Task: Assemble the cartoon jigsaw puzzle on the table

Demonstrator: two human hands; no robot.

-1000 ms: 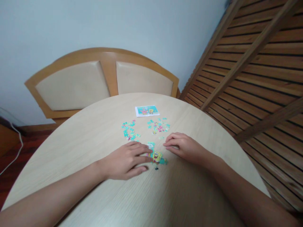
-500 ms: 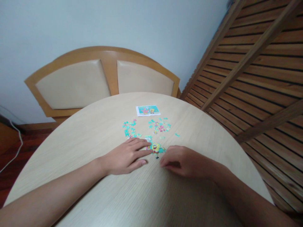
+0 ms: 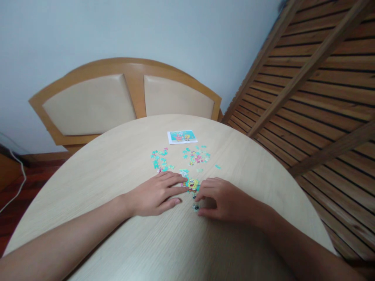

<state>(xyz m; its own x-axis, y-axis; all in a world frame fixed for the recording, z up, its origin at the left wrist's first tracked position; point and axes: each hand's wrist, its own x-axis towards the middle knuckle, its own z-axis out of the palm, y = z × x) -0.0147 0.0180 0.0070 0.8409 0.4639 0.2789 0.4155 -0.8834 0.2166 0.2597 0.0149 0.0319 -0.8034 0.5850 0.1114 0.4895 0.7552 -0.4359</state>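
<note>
A partly joined puzzle [image 3: 192, 184] with a yellow cartoon figure lies on the round table. My left hand [image 3: 161, 192] is spread flat, palm down, its fingertips on the puzzle's left edge. At the puzzle's right side is my right hand [image 3: 215, 199], fingers curved and thumb apart from them. A small dark and pale piece [image 3: 195, 207] lies by the right thumb tip, below the figure; it is not gripped between thumb and fingers. Loose teal pieces [image 3: 159, 159] are heaped beyond my left hand, and teal and pink pieces [image 3: 198, 157] beyond the puzzle.
A printed picture card [image 3: 183, 136] lies near the far side of the table [image 3: 117, 148]. One teal piece [image 3: 218, 166] sits apart on the right. Behind the table stands a padded bench back [image 3: 137, 88]; wooden slats [image 3: 316, 93] rise at the right.
My right hand has opened from a closed pinch, the thumb now apart from the fingers. The small dark and pale piece now shows by the thumb. My left hand has stayed in place.
</note>
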